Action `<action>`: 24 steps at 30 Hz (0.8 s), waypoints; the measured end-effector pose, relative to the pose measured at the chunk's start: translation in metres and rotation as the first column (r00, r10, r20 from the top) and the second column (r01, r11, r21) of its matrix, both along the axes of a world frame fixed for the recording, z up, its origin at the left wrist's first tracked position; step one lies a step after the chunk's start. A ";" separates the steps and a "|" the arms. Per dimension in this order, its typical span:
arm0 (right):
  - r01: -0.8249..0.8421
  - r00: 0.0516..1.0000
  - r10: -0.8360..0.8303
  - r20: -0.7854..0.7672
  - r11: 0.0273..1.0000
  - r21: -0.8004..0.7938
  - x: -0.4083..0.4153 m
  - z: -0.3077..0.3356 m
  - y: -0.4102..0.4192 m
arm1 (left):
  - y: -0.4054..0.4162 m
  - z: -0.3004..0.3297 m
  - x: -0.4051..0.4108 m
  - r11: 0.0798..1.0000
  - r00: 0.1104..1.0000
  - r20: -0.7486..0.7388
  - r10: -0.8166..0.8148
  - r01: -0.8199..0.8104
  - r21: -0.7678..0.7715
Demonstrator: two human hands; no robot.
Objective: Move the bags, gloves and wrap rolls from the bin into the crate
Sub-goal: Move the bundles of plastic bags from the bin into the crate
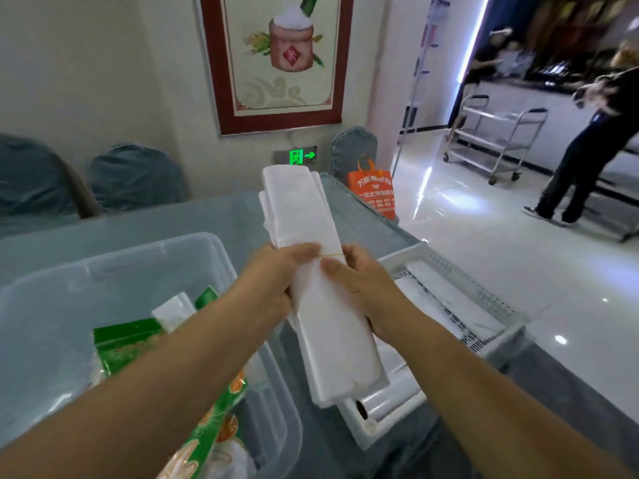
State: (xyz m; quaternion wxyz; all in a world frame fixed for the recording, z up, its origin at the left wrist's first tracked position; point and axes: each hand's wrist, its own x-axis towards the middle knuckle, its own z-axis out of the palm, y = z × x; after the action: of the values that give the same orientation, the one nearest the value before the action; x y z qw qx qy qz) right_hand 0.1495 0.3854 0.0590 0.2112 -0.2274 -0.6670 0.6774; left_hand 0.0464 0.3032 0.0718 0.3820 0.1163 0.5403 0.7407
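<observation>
Looks like a restaurant or banquet hall: framed food poster (276, 57) on the far wall, covered banquet chairs (135, 174) along it, steel serving trolley (498, 140) on glossy tile floor (484, 243) far right, green exit sign (301, 156) low on the wall.

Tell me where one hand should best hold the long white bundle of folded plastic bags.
Probably at its banded middle: the long white bundle of folded plastic bags is cinched there by a rubber band, so the layers stay together. Come from the side and wrap around its narrow width.
</observation>
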 end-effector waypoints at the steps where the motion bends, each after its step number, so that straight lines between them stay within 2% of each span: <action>1: -0.004 1.000 0.004 0.029 1.000 -0.024 0.014 -0.005 0.015 | 0.019 -0.004 0.012 0.999 1.000 0.008 -0.014 0.015 -0.030; 6: 0.013 0.994 0.001 0.105 0.992 -0.129 0.094 -0.039 0.107 | 0.123 -0.035 0.083 0.984 0.995 0.033 -0.097 0.101 -0.150; 13: 0.174 0.975 -0.133 0.177 0.955 -0.240 0.201 -0.085 0.239 | 0.247 -0.092 0.165 0.952 0.964 0.036 -0.264 0.267 -0.151; 15: 0.215 0.966 -0.165 0.200 0.941 -0.261 0.220 -0.094 0.266 | 0.270 -0.110 0.174 0.936 0.957 0.000 -0.290 0.284 -0.208; 19: 0.293 0.945 -0.232 0.229 0.913 -0.285 0.245 -0.111 0.313 | 0.302 -0.146 0.171 0.879 0.962 -0.062 -0.265 0.215 -0.426; 24: 0.413 0.893 -0.341 0.293 0.880 -0.235 0.257 -0.131 0.360 | 0.347 -0.180 0.160 0.823 0.939 -0.113 -0.323 0.220 -0.523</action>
State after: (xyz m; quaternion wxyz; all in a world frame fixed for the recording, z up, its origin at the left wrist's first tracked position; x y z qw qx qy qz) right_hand 0.4062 0.7451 -0.0721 0.2211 -0.4633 -0.5231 0.6804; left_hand 0.2059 0.6503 -0.1081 0.4458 0.1614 0.7272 0.4963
